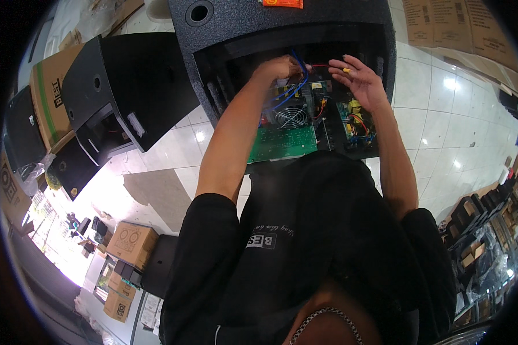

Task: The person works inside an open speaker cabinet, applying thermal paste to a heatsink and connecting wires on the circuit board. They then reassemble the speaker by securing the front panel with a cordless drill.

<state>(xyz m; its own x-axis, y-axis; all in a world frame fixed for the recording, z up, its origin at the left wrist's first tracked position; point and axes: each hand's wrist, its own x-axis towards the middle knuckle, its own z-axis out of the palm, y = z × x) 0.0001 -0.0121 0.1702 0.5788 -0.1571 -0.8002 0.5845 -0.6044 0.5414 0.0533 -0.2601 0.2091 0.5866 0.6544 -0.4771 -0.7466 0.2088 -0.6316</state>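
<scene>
My left hand (283, 68) is closed, its fingers pinched around a small pale end at the red wire (320, 65). That wire runs across to my right hand (362, 82), whose fingers curve loosely around it. A small yellow piece (346, 70) shows among the right fingers. Blue wires (296, 91) loop beside my left hand and wrist. Below both hands lies an amplifier assembly with a green circuit board (282, 144), a round fan grille (292, 117) and a smaller board with yellow parts (358, 122). It sits at the opening of a black speaker cabinet (285, 30).
An orange packet (283, 3) lies on top of the cabinet. Another black speaker cabinet (146, 80) stands at the left beside a cardboard box (47, 95). White tiled floor (425, 115) extends to the right. More cartons (131, 244) sit at the lower left.
</scene>
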